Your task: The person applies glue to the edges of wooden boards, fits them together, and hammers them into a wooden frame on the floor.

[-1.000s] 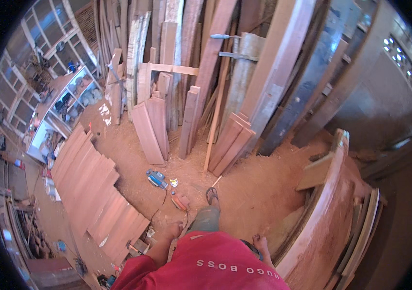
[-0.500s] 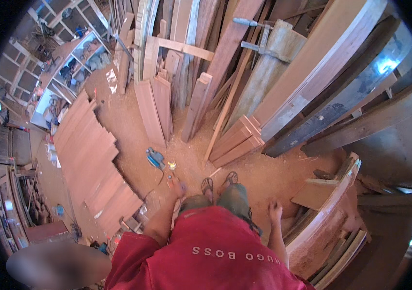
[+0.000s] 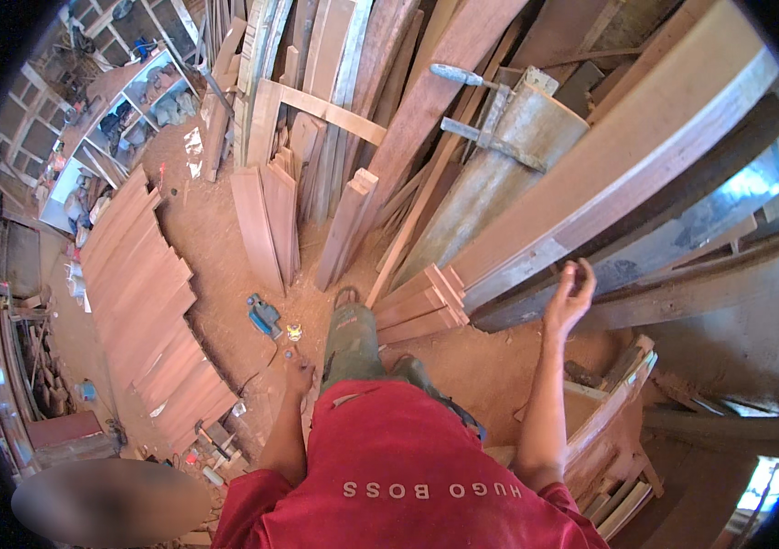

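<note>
My left hand [image 3: 298,373] hangs low on the left, with its fingers curled in. A small blue spot shows at its fingertips; what it holds, if anything, I cannot make out. Beyond it, a small yellow item [image 3: 294,332] and a blue corded power tool [image 3: 264,316] lie on the dusty floor. My right hand [image 3: 573,291] is raised at the right, fingers loosely bent and apart, with nothing in it. It appears in front of the long leaning beams. Nearest to it on the left is a stack of short reddish boards [image 3: 426,302].
Joined reddish planks [image 3: 147,302] lie on the floor at left. Tall timber [image 3: 462,55] leans ahead, with a metal clamp [image 3: 494,137] on a greyish board. A curved wooden piece [image 3: 623,393] stands at right. A hammer [image 3: 214,441] lies lower left, and shelving [image 3: 119,128] stands far left.
My right hand has risen from beside my leg to in front of the leaning beams. My left hand stays low. The view has shifted, and one leg has stepped toward the boards.
</note>
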The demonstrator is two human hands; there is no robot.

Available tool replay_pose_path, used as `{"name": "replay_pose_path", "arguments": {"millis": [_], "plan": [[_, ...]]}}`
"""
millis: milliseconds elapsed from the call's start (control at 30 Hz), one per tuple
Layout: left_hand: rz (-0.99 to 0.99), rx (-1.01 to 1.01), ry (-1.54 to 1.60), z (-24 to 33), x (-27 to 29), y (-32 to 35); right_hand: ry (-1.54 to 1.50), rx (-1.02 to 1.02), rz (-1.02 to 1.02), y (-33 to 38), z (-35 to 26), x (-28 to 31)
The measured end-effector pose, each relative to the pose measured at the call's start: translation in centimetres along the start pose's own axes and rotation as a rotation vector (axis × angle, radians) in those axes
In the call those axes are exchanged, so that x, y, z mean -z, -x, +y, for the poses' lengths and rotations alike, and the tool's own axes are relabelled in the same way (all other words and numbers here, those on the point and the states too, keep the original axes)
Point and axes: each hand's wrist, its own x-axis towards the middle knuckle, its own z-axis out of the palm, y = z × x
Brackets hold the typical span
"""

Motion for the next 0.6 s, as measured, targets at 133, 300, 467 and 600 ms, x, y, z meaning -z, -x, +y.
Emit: {"name": "replay_pose_path", "arguments": {"millis": [133,300,467,600], "plan": [[0.004,0.265,-0.081,0.8,-0.4,-1.5,0.049,0.146,0.191,-7.2,-0.4,-1.8],[-0.078,0.124,-0.308,5.1,0.4,-10.5,0.142,0.192,0.487,-16.1,0.4,-5.5],[-0.160,0.069,-0.105,11.4,-0.5,-26.5,0.461,0.163,0.786,-23.3,1.4,-10.6],[-0.200,0.019,0.150,23.5,-2.8,-36.4,0.689,0.040,0.957,-24.4,2.2,-12.7]]}}
